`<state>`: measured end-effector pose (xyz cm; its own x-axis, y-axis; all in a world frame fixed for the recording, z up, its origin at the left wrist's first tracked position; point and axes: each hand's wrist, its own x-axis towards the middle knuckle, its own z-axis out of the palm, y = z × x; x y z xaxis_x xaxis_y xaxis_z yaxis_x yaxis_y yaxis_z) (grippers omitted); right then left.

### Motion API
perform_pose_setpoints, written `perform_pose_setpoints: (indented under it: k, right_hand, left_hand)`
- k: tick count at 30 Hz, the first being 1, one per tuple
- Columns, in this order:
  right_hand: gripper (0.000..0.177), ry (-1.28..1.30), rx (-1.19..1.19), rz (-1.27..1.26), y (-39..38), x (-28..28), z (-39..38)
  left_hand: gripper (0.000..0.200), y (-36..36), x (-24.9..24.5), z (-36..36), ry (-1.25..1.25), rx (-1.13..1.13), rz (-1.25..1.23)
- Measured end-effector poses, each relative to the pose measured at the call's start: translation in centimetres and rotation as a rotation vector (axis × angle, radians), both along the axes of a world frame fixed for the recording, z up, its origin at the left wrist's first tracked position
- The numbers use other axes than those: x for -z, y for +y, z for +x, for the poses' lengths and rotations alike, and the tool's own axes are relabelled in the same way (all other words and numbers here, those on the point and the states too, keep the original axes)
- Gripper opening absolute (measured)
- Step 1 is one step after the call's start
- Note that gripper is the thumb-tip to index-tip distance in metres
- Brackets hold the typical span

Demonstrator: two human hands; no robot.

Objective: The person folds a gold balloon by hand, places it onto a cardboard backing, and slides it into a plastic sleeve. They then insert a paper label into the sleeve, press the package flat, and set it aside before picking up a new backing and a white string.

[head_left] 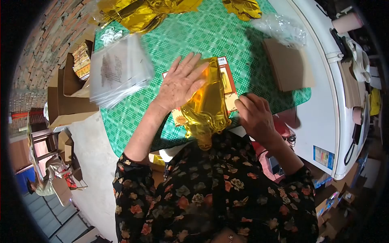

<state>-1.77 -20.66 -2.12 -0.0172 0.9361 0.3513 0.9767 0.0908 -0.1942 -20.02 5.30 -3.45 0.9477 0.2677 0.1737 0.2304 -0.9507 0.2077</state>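
My left hand (pixel 180 83) lies flat with fingers spread, pressing on the upper left of a folded gold foil balloon (pixel 208 97). Under the foil sits a red-and-cream printed card (pixel 228 81), showing at its edges. The foil's crinkled lower end hangs past the card toward my body. At the card's right edge is my right hand (pixel 255 115), its fingers curled and pressed together. What those fingertips hold, if anything, is hidden.
A stack of clear plastic bags (pixel 119 69) lies to the left, near white ties (pixel 111 36). More gold foil (pixel 137 14) is at the table's far edge. Brown cardboard (pixel 287 65) and crumpled clear plastic (pixel 281 29) are on the right. An open carton (pixel 60 97) stands left.
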Motion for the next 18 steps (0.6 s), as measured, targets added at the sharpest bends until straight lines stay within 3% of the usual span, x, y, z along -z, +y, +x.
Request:
perform_pose_setpoints:
  k: [6,9,12,18]
  right_hand:
    - [0.049,-0.037,-0.006,-0.047,-1.7,0.3,0.5]
    - [0.065,0.154,-0.084,-0.016,-1.1,0.0,0.2]
    - [0.078,0.160,-0.117,-0.127,-0.4,-0.6,-0.1]
    - [0.069,-0.006,-0.111,-0.055,-1.6,1.3,-0.2]
  left_hand:
    - [0.056,0.3,-0.2,0.0,-0.003,0.021,-0.021]
    - [0.056,0.2,-0.4,0.0,0.014,0.023,-0.031]
    - [0.056,0.3,-0.5,0.0,0.019,0.022,-0.039]
    - [0.057,0.3,-0.1,0.0,0.019,0.028,-0.031]
